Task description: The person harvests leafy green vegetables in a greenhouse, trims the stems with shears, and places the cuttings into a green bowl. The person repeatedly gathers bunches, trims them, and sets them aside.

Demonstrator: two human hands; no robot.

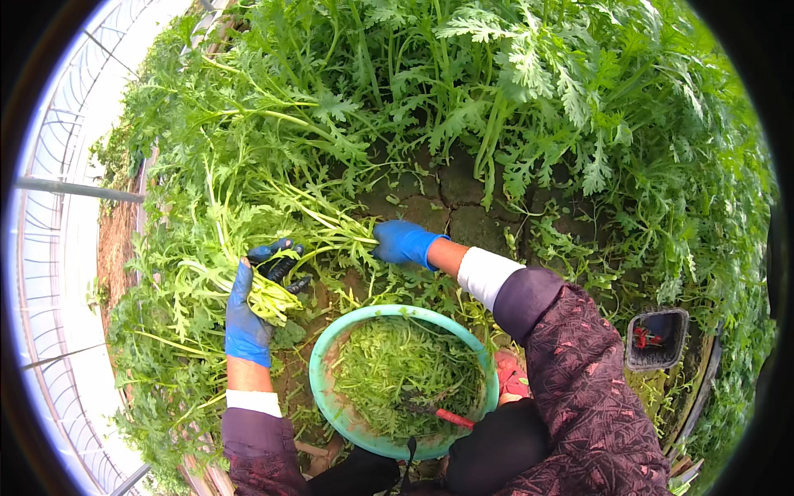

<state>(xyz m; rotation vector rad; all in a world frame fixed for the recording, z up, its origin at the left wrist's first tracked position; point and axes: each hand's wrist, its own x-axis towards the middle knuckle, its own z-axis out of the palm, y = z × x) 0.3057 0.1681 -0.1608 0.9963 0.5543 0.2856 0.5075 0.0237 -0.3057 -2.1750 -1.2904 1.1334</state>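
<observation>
My left hand (251, 304), in a blue glove with dark fingertips, holds a bunch of leafy green stems (270, 297), their cut ends together near the palm. To its right, my right hand (403, 243), also blue-gloved, is closed around the ends of another bundle of stems (329, 220), whose leaves spread to the left. Below both hands stands a round green plastic basin (324, 397) with leafy greens (403, 366) inside. A tool with a red handle (454, 418) lies in the basin on the greens; its dark far end is partly covered.
Dense leafy plants (527, 74) grow ahead and on both sides, around a patch of cracked soil (471, 226). A black plastic container (657, 341) with small red items stands at the right. A greenhouse wall with metal pipes (80, 189) runs along the left.
</observation>
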